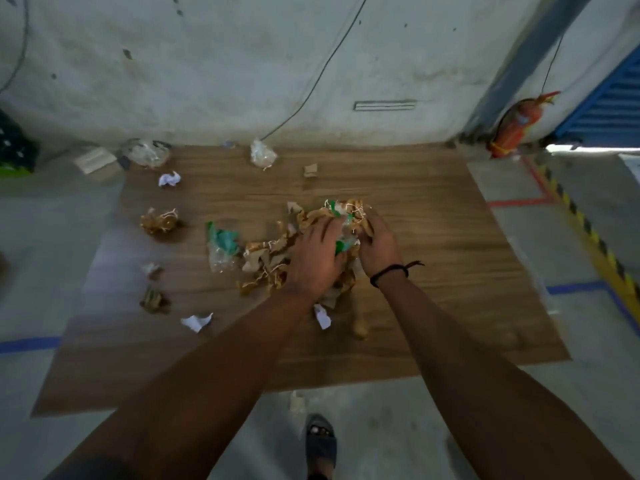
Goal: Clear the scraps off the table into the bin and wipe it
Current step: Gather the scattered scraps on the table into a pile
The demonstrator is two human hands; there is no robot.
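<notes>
Both hands work in a heap of torn brown paper, white string and green plastic scraps point(273, 261) lying at the middle of the brown wood-grain table point(433, 237). The left hand point(317, 258) lies on top of the heap, fingers fairly straight and pressing down. The right hand point(379, 247), a black cord band point(391, 271) on its wrist, curls its fingers into the heap's far side and grasps it. Loose bits sit well apart on the table's left: a crumpled white paper ball point(169, 179), a brown wad with string point(161, 221) and a green-and-clear plastic bag point(221, 247) just beside the heap. A red fire extinguisher point(516, 126) stands against the wall.
</notes>
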